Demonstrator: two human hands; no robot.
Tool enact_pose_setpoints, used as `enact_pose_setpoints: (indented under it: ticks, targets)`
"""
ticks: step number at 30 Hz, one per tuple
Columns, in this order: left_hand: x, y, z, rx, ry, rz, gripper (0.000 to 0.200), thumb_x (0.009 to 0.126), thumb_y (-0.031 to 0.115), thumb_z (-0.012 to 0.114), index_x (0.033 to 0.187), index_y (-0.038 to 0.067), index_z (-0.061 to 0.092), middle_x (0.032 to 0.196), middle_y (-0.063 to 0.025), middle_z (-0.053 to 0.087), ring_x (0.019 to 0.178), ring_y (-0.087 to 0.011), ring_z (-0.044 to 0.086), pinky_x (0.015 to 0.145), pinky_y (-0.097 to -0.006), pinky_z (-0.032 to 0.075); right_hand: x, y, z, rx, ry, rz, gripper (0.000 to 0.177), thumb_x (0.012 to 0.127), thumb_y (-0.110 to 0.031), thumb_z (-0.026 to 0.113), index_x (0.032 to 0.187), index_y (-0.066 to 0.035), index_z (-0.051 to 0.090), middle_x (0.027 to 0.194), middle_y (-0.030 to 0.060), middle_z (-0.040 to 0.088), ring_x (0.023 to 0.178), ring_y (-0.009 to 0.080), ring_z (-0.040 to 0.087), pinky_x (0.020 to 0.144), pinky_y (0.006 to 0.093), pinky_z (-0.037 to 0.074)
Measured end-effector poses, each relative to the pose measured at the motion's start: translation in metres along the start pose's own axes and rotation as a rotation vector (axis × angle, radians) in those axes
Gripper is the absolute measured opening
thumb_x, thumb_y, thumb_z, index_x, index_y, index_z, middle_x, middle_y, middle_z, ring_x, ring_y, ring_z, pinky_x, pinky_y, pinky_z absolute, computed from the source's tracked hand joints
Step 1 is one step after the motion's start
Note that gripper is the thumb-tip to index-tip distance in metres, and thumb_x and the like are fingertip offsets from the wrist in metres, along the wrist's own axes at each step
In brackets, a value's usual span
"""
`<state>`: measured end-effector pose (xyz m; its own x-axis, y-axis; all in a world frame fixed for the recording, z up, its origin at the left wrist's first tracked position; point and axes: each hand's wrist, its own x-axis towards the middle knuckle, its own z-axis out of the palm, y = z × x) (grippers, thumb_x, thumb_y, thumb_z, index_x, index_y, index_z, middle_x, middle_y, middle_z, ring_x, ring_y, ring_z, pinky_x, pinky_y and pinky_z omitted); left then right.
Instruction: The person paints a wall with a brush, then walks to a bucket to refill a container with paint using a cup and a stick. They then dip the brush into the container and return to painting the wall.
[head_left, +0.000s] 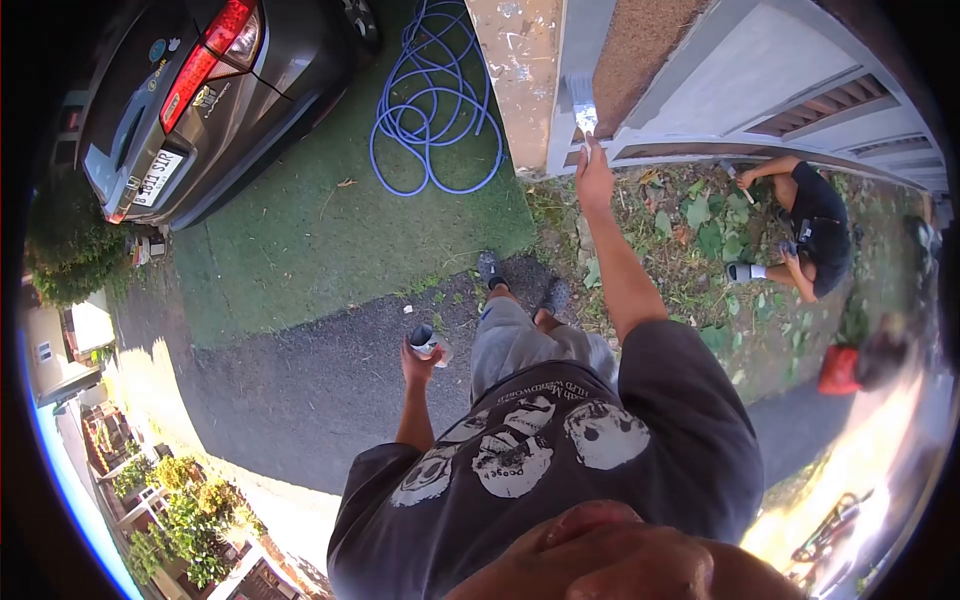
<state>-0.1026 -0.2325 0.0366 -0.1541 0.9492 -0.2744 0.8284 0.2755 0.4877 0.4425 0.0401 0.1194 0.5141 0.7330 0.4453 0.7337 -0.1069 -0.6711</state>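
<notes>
brush ferrule [586,118]: shiny metal | hose [404,193]: smooth plastic | shirt [690,425]: matt cloth

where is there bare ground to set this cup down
Mostly open: the green ground between car, blue hose and dark paving, plus the paving left of the left hand. Crowded: the hose coils and the leafy strip, where another person squats.

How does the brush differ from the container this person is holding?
The brush is flat, with a shiny metal band; the container is rounded, with a dark opening. The brush is held far forward at the grey trim in the right hand, while the container is held lower, over the dark paving, in the left hand. Both are handheld.
</notes>
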Motion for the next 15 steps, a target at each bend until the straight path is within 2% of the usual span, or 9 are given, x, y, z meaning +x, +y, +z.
enact_pose_setpoints:
  ticks: [2, 3, 5, 6, 8, 10, 12, 13, 15]
  targets:
    - [0.002, 0.016, -0.009, -0.05, -0.042, -0.063, 0.122, 0.055, 0.042, 0.095, 0.149, -0.005, 0.034, 0.137, -0.0274, 0.053, 0.126, -0.0438, 0.053, 0.106, -0.0497, 0.043, 0.006, 0.039, 0.027, -0.376, -0.664, 0.37, 0.038, 0.104, -0.023, 0.05, 0.141, -0.015, 0.047, 0.114, 0.0217, 0.064, 0.094, 0.0477, 0.064, 0.075, 0.0562, 0.052]
    - [0.001, 0.015, -0.008, -0.05, -0.043, -0.061, 0.122, 0.055, 0.042, 0.095, 0.149, -0.005, 0.034, 0.137, -0.0274, 0.053, 0.126, -0.0438, 0.053, 0.106, -0.0497, 0.043, 0.006, 0.035, 0.023, -0.377, -0.662, 0.37, 0.038, 0.104, -0.023, 0.05, 0.141, -0.015, 0.047, 0.114, 0.0217, 0.064, 0.094, 0.0477, 0.064, 0.075, 0.0562, 0.052]
    - [0.008, 0.01, -0.005, 0.055, -0.042, -0.078, 0.122, 0.055, 0.043, 0.095, 0.149, -0.005, 0.034, 0.137, -0.0269, 0.053, 0.126, -0.0438, 0.053, 0.106, -0.0493, 0.044, 0.012, 0.012, 0.005, -0.221, -0.404, 0.345, 0.038, 0.104, -0.025, 0.049, 0.14, -0.014, 0.047, 0.117, 0.0221, 0.063, 0.094, 0.048, 0.064, 0.075, 0.0565, 0.053]
    - [0.016, 0.013, -0.002, 0.046, -0.031, -0.079, 0.122, 0.055, 0.043, 0.095, 0.149, -0.005, 0.034, 0.137, -0.0269, 0.053, 0.126, -0.0438, 0.053, 0.106, -0.0493, 0.044, 0.021, 0.0, -0.001, -0.217, -0.402, 0.332, 0.038, 0.104, -0.025, 0.049, 0.14, -0.014, 0.047, 0.117, 0.0221, 0.063, 0.094, 0.048, 0.064, 0.075, 0.0565, 0.053]
    - [0.004, 0.009, -0.006, 0.012, -0.018, -0.019, 0.125, 0.053, 0.039, 0.096, 0.15, -0.007, 0.033, 0.14, -0.0269, 0.049, 0.129, -0.0436, 0.049, 0.108, -0.0481, 0.042, 0.005, -0.016, -0.014, 0.023, 0.056, -0.003, 0.03, 0.102, -0.023, 0.053, 0.129, -0.009, 0.051, 0.102, 0.0273, 0.068, 0.091, 0.0509, 0.065, 0.077, 0.0564, 0.053]
    - [0.002, 0.014, -0.004, 0.033, 0.006, -0.012, 0.124, 0.053, 0.038, 0.096, 0.149, -0.007, 0.033, 0.139, -0.0272, 0.05, 0.127, -0.044, 0.05, 0.107, -0.0488, 0.043, 0.007, -0.003, -0.005, 0.035, 0.025, -0.03, 0.029, 0.102, -0.023, 0.052, 0.129, -0.01, 0.051, 0.101, 0.0271, 0.069, 0.091, 0.0516, 0.065, 0.076, 0.0572, 0.052]
    - [0.001, 0.02, -0.009, -0.022, -0.035, -0.044, 0.123, 0.053, 0.037, 0.096, 0.149, -0.006, 0.033, 0.138, -0.0275, 0.05, 0.127, -0.0443, 0.05, 0.106, -0.0494, 0.044, 0.012, 0.008, 0.002, -0.309, -0.72, 0.293, 0.032, 0.104, -0.02, 0.05, 0.134, -0.009, 0.051, 0.112, 0.0287, 0.065, 0.098, 0.0496, 0.064, 0.078, 0.0562, 0.052]
    - [0.002, 0.022, -0.01, -0.046, -0.034, -0.025, 0.123, 0.053, 0.036, 0.097, 0.15, -0.006, 0.033, 0.137, -0.0278, 0.051, 0.126, -0.045, 0.051, 0.106, -0.0497, 0.044, 0.008, 0.005, 0.0, -0.307, -0.72, 0.293, 0.032, 0.104, -0.02, 0.05, 0.134, -0.009, 0.051, 0.112, 0.0287, 0.065, 0.098, 0.0496, 0.064, 0.078, 0.0562, 0.052]
    - [0.005, 0.025, -0.014, -0.008, -0.037, -0.029, 0.123, 0.053, 0.036, 0.097, 0.15, -0.006, 0.033, 0.137, -0.028, 0.051, 0.126, -0.0452, 0.051, 0.106, -0.0499, 0.044, 0.003, -0.005, -0.001, -0.107, -0.404, 0.241, 0.034, 0.104, -0.02, 0.049, 0.136, -0.009, 0.05, 0.116, 0.0299, 0.063, 0.102, 0.0483, 0.063, 0.079, 0.0562, 0.052]
